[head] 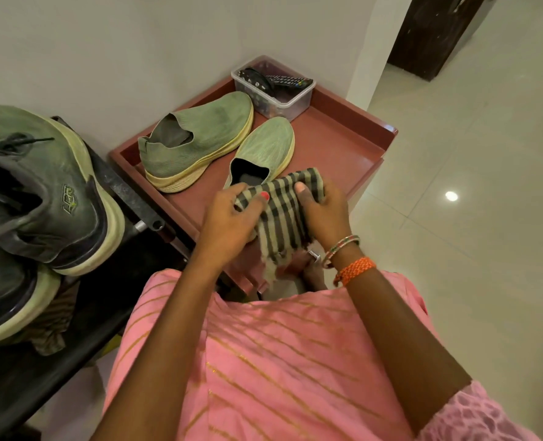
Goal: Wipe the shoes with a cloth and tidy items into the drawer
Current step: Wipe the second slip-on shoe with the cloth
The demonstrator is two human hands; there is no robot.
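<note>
- Your left hand and right hand both hold the striped cloth, fingers curled round it, above the front edge of the red surface.
- The cloth appears light, limp and frayed at the hanging end; bunch it into a pad before wiping.
- The nearer green shoe lies just beyond; its knit upper looks soft, so steady it by the firmer sole.
- The second shoe sits beside it.

Home entryway; shoes on cabinet.
</note>
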